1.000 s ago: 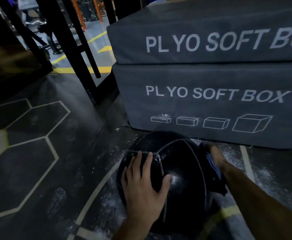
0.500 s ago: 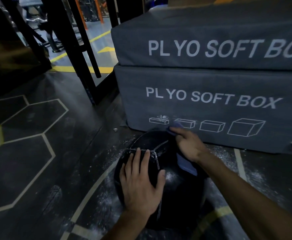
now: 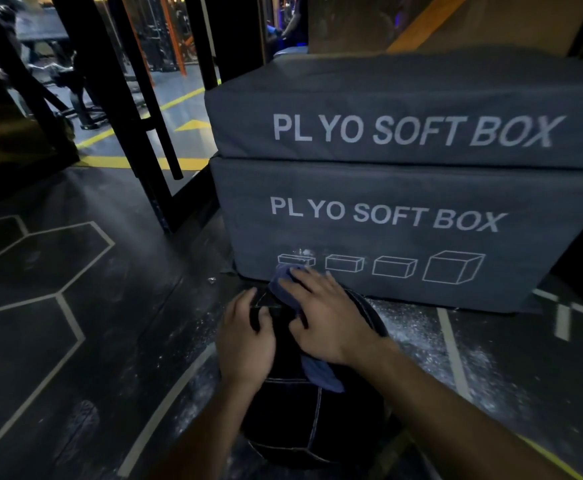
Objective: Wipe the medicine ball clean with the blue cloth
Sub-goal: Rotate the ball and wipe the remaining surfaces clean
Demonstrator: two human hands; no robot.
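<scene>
A black medicine ball (image 3: 304, 420) with white stitched seams sits on the dark gym floor right in front of me. My left hand (image 3: 247, 341) lies flat on its upper left side, fingers spread. Beside it, my right hand (image 3: 328, 318) presses the blue cloth (image 3: 319, 374) onto the top of the ball, fingers stretched forward. One end of the cloth sticks out past the fingertips at the far side, the other hangs below the wrist.
Two stacked grey PLYO SOFT BOX blocks (image 3: 404, 216) stand just behind the ball. White chalk dust (image 3: 411, 327) lies on the floor around it. Black rack uprights (image 3: 137, 133) rise at the back left. Hexagon floor markings (image 3: 41, 296) spread to the left.
My right hand carried the cloth from the ball's right side over to its top and far left. The left hand shifted slightly up the ball. The camera tilted upward.
</scene>
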